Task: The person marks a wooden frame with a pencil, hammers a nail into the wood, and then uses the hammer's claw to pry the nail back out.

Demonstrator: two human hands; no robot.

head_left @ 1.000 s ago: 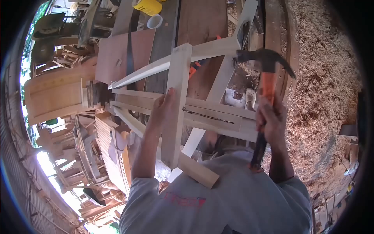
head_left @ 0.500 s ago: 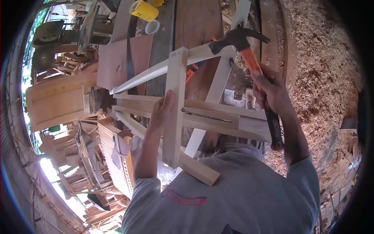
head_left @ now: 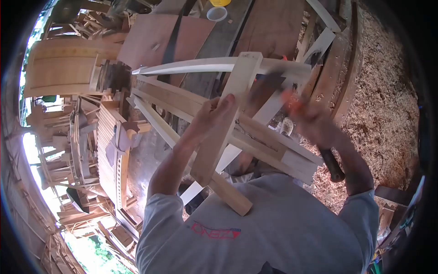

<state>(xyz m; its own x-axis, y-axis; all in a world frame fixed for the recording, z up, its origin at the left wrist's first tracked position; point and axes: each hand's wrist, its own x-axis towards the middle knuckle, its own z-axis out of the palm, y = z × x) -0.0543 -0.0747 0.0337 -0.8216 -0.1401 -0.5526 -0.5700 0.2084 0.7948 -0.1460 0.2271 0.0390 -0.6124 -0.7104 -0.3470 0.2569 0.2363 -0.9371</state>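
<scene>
My left hand [head_left: 212, 116] grips a flat wooden crosspiece [head_left: 207, 157], its thumb lying on the upper face. The crosspiece slants over several long pale rails of a wooden frame, including the far rail [head_left: 187, 67] and the near rail [head_left: 157, 122]. My right hand [head_left: 317, 128] is closed around the orange and black handle of a claw hammer [head_left: 292, 102]. Motion smears the hammer head, which is above the frame just right of the crosspiece. A thin dark twisted rod [head_left: 260, 138], resembling a drill bit, lies along the middle rails.
Beyond the frame is a plank bench [head_left: 269, 34] with a reddish-brown sheet [head_left: 153, 39] and a white lid [head_left: 216, 13]. Wood shavings [head_left: 388, 105] cover the ground at right. Stacked lumber and furniture parts [head_left: 68, 68] fill the left side.
The hammer has swung down and left towards the crosspiece, and its head is now blurred. The crosspiece leans more to the right at its far end. The camera view has shifted.
</scene>
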